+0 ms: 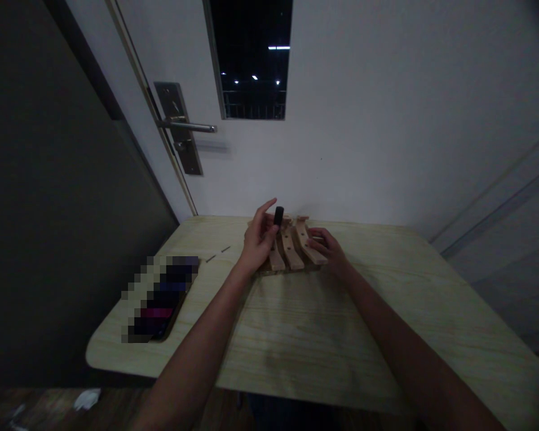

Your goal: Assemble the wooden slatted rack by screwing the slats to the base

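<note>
A small wooden rack [290,250] with curved, pale slats that have dark holes stands near the far edge of the table, between my hands. At its left side, my left hand [258,238] pinches a short black cylindrical handle [278,215] that points upward; its index finger is stretched out. What lies below the handle is hidden by the hand. The fingers of my right hand [327,246] are bent round the rack's right slat and hold that side.
Two thin metal pins or screws [218,254] lie on the wood-grain table [305,335] left of the rack. A phone [166,299], its screen blurred out, lies at the left. Behind the table rises a white door [363,120] with a metal handle [191,127].
</note>
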### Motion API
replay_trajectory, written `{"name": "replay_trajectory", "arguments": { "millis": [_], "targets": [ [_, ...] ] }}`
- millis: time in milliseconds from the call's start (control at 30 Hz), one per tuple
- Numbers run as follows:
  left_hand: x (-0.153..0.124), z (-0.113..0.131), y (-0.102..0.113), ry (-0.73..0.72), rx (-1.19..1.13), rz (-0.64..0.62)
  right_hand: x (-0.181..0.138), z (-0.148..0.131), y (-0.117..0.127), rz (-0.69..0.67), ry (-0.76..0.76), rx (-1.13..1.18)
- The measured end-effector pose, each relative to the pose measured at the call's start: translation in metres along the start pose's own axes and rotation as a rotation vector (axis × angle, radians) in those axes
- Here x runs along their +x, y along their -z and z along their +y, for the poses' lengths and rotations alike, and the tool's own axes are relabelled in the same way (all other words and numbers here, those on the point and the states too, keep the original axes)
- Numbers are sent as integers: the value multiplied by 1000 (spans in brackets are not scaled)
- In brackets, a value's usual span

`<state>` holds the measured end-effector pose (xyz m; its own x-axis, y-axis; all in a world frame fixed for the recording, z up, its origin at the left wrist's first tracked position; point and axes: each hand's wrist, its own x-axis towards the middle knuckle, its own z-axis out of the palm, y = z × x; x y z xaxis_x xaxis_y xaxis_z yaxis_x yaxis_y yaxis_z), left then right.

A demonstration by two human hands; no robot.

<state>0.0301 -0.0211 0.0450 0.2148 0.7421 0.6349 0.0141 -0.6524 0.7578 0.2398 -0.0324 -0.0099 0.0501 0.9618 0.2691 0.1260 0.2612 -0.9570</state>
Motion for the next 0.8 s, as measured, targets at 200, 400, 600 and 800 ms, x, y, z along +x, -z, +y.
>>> {"name": "replay_trajectory", "arguments": {
  "millis": [200, 400, 600, 800],
  "targets": [
    [-1, 1, -1, 15, -12, -19, -2, -2, 0, -9, -4, -7],
    [1, -3, -2, -29, 79, 83, -1, 0, 1, -16, -1, -4],
    [1, -4, 0, -23, 14, -2, 0, 0, 0, 2, -6, -10],
    [-1, 0, 0, 18, -68, -70, 0, 0, 1, -10, 4, -18]
  ]
}}
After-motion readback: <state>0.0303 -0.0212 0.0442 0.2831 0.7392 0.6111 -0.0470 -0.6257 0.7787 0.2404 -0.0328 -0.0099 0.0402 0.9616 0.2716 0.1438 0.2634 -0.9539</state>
